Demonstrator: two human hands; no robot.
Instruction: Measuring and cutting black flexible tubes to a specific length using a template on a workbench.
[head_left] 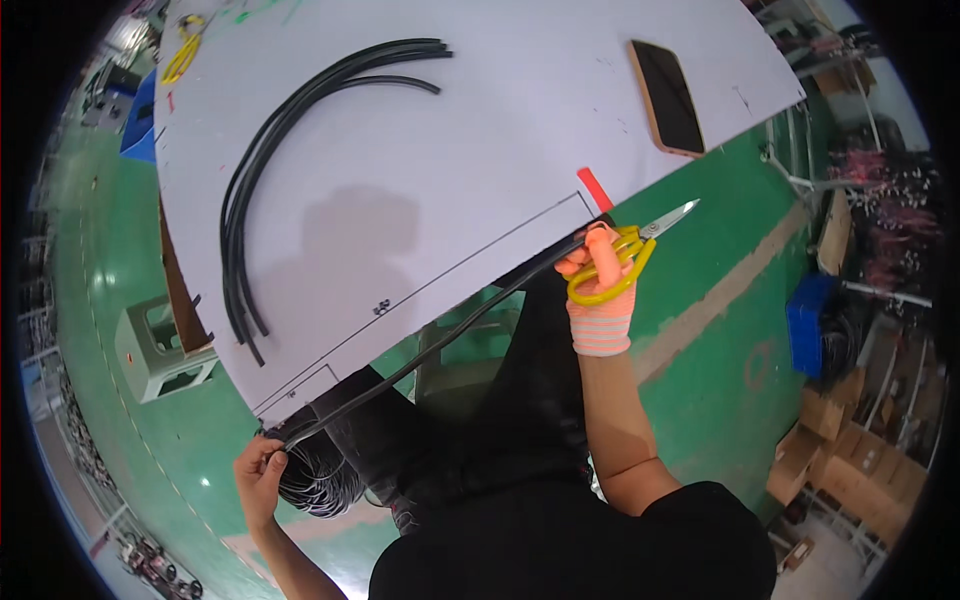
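A long black cable (440,345) runs slantwise along the table's near edge, between my two hands. My bare left hand (262,472) is closed, pinching its lower left end by the table corner. My right hand (601,270), in an orange glove with a striped cuff, is closed around yellow-handled scissors (648,240) and also grips the cable's upper right part. The scissor blades point away to the upper right, off the table. A red strip (593,188) lies at the table edge beside the glove. Glove and fingers hide the cable's exact end there.
Several curved black cable lengths (245,190) lie on the white table (480,140), which bears drawn black lines. A phone (668,97) rests near its right edge. Another yellow-handled tool (183,55) is far left. Below my left hand hangs a dark wire coil (325,485). A stool (165,345) stands left.
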